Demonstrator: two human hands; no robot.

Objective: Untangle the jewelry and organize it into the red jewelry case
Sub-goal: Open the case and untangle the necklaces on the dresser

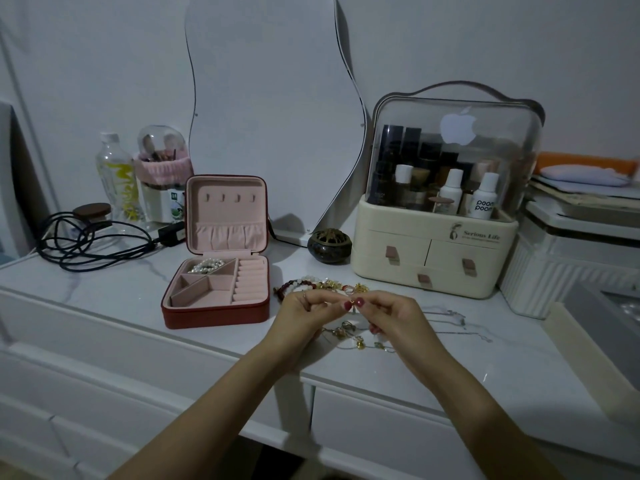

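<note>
Both hands up over the marble tabletop (138,296): left hand (304,308) and right hand (388,311) meet fingertip to fingertip, each pinching a small gold piece (351,301), too small to tell what it is. Under and beyond them sits the tangled jewelry: beaded bracelets (301,284) and gold bits just behind the hands, thin chains (349,336) beneath the wrists, a silver chain (450,315) trailing right. Red jewelry case (216,306) stands open just left of the left hand, pink-lined, pearls (207,265) in its back-left compartment; cream cosmetics organizer (429,251) behind right, black cable (90,242) far left.
</note>
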